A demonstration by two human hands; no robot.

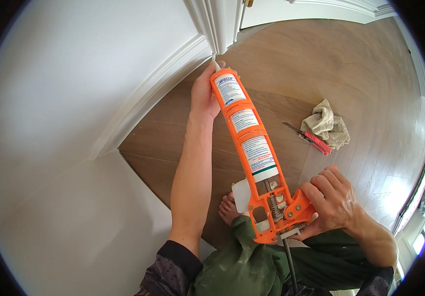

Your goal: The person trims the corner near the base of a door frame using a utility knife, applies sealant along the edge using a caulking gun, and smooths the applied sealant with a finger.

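Looks like I'm inside a home, in a room or hallway getting finishing work done. There's wood plank flooring (331, 74) laid in a herringbone-ish pattern, plain white walls (74, 98) with a tall white baseboard (158, 84) along the bottom, and white door trim (217, 24) at the corner up top. On the floor I can see a crumpled rag (327, 123) and a red utility knife (311, 139) just beside it. Daylight comes in through a window (422, 217) on the right edge.

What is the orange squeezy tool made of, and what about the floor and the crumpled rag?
Caulking gun: looks like orange-painted metal, smooth, with a bare steel rod. Floor: brown planks with wood grain, matte; real wood or laminate, cannot tell. Rag: soft beige cloth, folds and creases.
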